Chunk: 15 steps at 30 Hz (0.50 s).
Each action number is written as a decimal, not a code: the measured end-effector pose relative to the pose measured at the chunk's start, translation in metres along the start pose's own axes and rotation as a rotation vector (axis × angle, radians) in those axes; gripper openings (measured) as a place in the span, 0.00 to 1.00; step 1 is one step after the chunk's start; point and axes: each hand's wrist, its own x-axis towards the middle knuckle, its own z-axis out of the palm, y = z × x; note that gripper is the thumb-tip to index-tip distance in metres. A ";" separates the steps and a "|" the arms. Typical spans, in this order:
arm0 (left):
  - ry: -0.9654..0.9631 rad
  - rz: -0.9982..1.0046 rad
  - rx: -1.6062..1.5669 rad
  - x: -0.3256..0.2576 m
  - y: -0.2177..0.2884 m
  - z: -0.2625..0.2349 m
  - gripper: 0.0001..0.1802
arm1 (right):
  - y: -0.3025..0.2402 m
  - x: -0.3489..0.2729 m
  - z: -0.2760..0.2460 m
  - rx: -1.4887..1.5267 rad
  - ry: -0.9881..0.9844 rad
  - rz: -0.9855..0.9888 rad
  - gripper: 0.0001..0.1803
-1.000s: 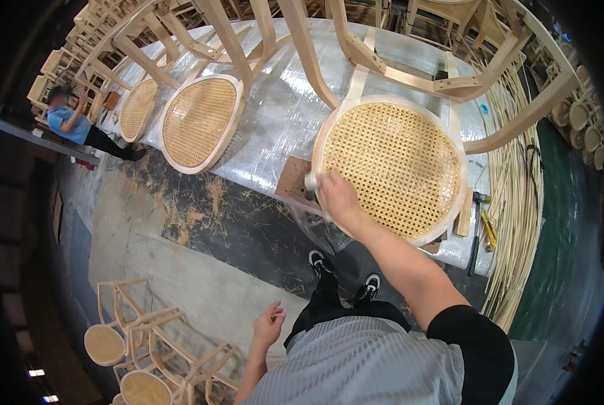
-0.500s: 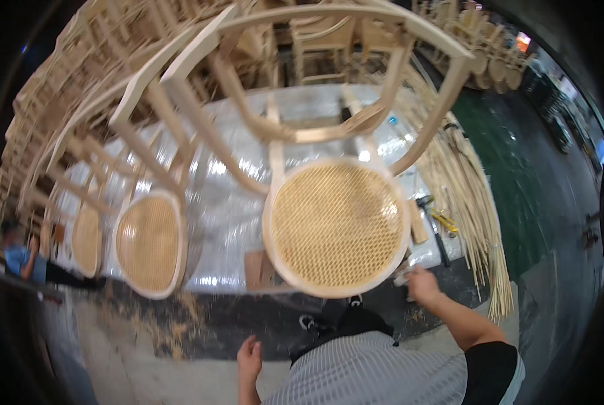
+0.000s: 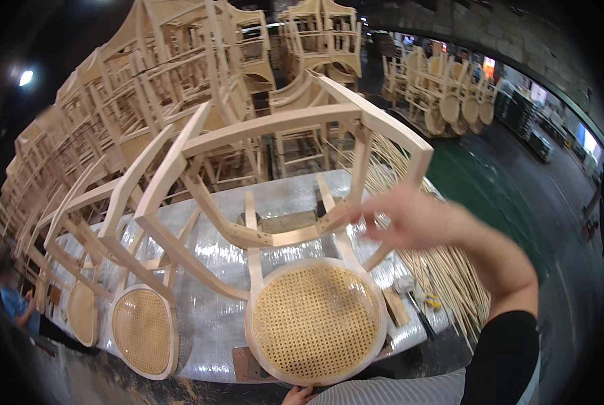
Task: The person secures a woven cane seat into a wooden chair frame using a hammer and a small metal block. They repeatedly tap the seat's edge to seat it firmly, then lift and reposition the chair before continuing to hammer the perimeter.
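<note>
A pale wooden chair with curved arms [image 3: 275, 128] lies on its back, its round cane seat [image 3: 315, 320] facing me. My left hand [image 3: 298, 395] is at the seat's near rim, its visible fingers curled against the wood; the lower edge cuts off the rest. Above the chair's right side my right hand [image 3: 410, 216] is raised, smeared by motion, its fingers near the frame's cross rail. I cannot tell whether it touches the wood. Right of the seat lies a hammer [image 3: 423, 322] with a crumpled whitish thing [image 3: 406, 285] at its head.
Plastic film [image 3: 211, 324] covers the worktable. More chairs with cane seats [image 3: 143, 331] lie to the left. Long cane strips [image 3: 460, 290], a yellow-handled tool [image 3: 433, 303] and a wood block [image 3: 396, 307] are at the right. Stacked chair frames [image 3: 174, 74] stand behind. Someone in blue [image 3: 15, 304] is far left.
My right hand has risen from beside the seat to above the chair frame. My left hand has come to the seat's rim. A whitish thing now lies by the hammer's head. The view has tilted up.
</note>
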 end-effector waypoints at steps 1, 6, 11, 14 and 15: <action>-0.028 -0.046 -0.051 0.009 -0.001 0.009 0.21 | 0.020 0.038 -0.024 -0.139 0.200 -0.165 0.25; -0.121 -0.196 -0.254 0.033 -0.009 0.037 0.21 | 0.106 0.185 -0.078 -0.616 0.062 0.097 0.52; -0.249 0.005 -0.499 0.012 -0.034 0.045 0.24 | 0.120 0.218 -0.059 -0.618 0.060 0.201 0.31; -0.439 0.383 -0.573 -0.012 -0.049 0.040 0.25 | 0.093 0.197 -0.057 -0.604 0.191 0.140 0.18; -0.366 0.373 -0.560 -0.015 -0.049 0.039 0.25 | 0.076 0.187 -0.061 -0.604 0.202 0.123 0.17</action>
